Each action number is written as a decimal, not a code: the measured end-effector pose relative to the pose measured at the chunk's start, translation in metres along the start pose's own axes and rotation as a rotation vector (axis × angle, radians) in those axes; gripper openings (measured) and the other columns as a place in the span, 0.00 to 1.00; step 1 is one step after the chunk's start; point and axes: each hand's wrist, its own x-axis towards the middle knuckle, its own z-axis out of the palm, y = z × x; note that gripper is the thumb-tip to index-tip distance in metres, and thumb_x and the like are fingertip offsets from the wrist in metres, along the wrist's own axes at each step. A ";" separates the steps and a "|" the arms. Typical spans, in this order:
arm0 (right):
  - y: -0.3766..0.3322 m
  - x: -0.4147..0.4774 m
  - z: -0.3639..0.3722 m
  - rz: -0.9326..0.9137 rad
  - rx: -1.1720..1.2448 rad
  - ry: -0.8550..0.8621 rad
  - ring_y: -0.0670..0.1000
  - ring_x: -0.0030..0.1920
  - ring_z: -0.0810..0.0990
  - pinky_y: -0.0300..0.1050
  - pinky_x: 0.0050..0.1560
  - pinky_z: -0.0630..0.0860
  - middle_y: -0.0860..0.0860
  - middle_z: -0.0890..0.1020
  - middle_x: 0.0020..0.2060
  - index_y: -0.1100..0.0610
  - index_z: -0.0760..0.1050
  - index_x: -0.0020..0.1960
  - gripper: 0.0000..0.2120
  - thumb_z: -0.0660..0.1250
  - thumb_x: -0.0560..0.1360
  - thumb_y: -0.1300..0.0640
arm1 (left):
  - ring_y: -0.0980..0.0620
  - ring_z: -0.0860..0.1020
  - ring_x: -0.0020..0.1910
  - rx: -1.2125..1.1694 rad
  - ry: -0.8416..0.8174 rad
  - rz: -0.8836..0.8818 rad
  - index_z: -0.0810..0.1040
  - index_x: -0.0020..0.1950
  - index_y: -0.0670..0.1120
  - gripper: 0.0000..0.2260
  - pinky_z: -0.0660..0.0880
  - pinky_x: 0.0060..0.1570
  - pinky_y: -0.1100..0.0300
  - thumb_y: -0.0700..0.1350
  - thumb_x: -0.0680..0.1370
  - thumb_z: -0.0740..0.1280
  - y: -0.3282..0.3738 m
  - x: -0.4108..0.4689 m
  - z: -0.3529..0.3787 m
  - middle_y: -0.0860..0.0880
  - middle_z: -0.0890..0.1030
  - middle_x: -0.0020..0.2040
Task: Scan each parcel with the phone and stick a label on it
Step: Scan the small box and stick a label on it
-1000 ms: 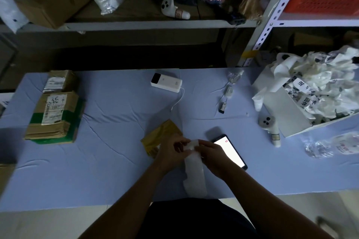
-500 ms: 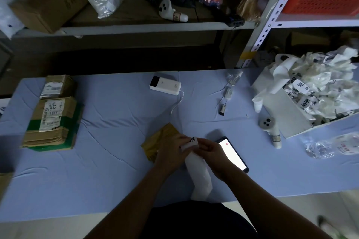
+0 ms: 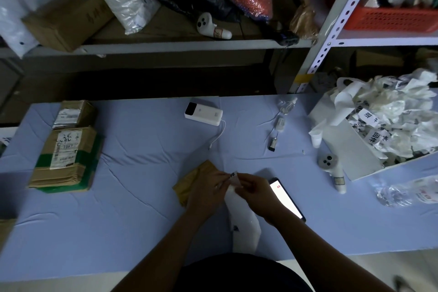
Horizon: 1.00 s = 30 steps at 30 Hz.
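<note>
Where the blue table (image 3: 142,208) reached the left edge of the frame, two taped boxes lay end to end. A small box (image 3: 73,114) sat above a bigger box (image 3: 66,156) with green tape, and each had white paper stuck on top. Right of them, in the upper middle of the table, lay a white power bank (image 3: 203,114), its cable (image 3: 219,136) trailing downward. At the lower centre a brown parcel (image 3: 192,182) lay flat, its right part hidden under the left hand (image 3: 208,194). The two hands met just right of it, fingertips together. The left hand pinched a small label (image 3: 234,176) with black print. The right hand (image 3: 256,193) pinched the upper end of a white strip (image 3: 244,223), which hung down toward the table's lower edge. Just right of that hand lay the phone (image 3: 288,200), its screen lit white and partly covered by the wrist. Further right lay a grey controller (image 3: 331,170), then an open white carton (image 3: 350,152) heaped with crumpled paper. A clear bottle (image 3: 407,193) lay on its side at the right edge.
</note>
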 end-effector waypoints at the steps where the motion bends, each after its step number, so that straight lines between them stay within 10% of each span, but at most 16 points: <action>1: 0.002 0.000 -0.001 0.012 -0.016 0.000 0.42 0.47 0.86 0.35 0.44 0.80 0.42 0.87 0.49 0.32 0.81 0.53 0.24 0.69 0.77 0.64 | 0.56 0.79 0.40 0.040 0.022 -0.005 0.82 0.44 0.46 0.09 0.78 0.42 0.52 0.46 0.81 0.65 -0.001 0.000 -0.002 0.53 0.82 0.40; 11: 0.018 0.005 -0.004 0.285 -0.506 0.427 0.54 0.61 0.75 0.49 0.57 0.77 0.51 0.77 0.60 0.52 0.71 0.71 0.31 0.76 0.70 0.54 | 0.46 0.79 0.37 0.236 0.418 -0.134 0.79 0.40 0.41 0.08 0.75 0.38 0.47 0.40 0.79 0.68 0.011 0.009 -0.033 0.46 0.80 0.37; 14: -0.007 0.022 0.006 0.203 -0.060 0.358 0.46 0.41 0.83 0.36 0.38 0.77 0.48 0.85 0.41 0.55 0.76 0.65 0.21 0.73 0.74 0.52 | 0.45 0.79 0.39 0.465 0.422 0.006 0.82 0.42 0.44 0.05 0.72 0.39 0.51 0.40 0.78 0.71 0.012 0.003 -0.036 0.48 0.81 0.39; 17: -0.035 0.040 0.018 0.344 0.480 0.108 0.54 0.40 0.86 0.42 0.39 0.80 0.58 0.87 0.43 0.56 0.79 0.60 0.20 0.75 0.74 0.47 | 0.45 0.80 0.39 0.653 0.456 0.270 0.84 0.45 0.45 0.05 0.71 0.38 0.52 0.43 0.79 0.70 0.008 -0.002 -0.036 0.49 0.82 0.39; 22: -0.046 0.055 0.029 0.360 0.439 0.194 0.51 0.35 0.86 0.39 0.36 0.80 0.61 0.86 0.44 0.54 0.81 0.58 0.21 0.80 0.67 0.64 | 0.48 0.81 0.43 0.655 0.416 0.401 0.85 0.53 0.44 0.16 0.71 0.41 0.54 0.54 0.82 0.63 0.004 -0.010 -0.044 0.49 0.84 0.47; 27: -0.037 0.053 0.035 0.270 0.411 0.086 0.52 0.41 0.88 0.39 0.38 0.82 0.57 0.87 0.42 0.52 0.78 0.60 0.21 0.77 0.71 0.66 | 0.50 0.81 0.51 0.492 0.221 0.067 0.79 0.64 0.49 0.29 0.73 0.47 0.54 0.67 0.71 0.71 -0.007 -0.016 -0.065 0.51 0.83 0.53; 30: -0.029 0.051 0.040 0.216 0.518 0.038 0.56 0.50 0.87 0.44 0.47 0.83 0.58 0.87 0.47 0.54 0.77 0.63 0.19 0.74 0.75 0.65 | 0.62 0.80 0.55 -0.091 0.014 -0.392 0.70 0.74 0.51 0.47 0.77 0.55 0.65 0.61 0.58 0.83 -0.013 -0.022 -0.074 0.57 0.82 0.57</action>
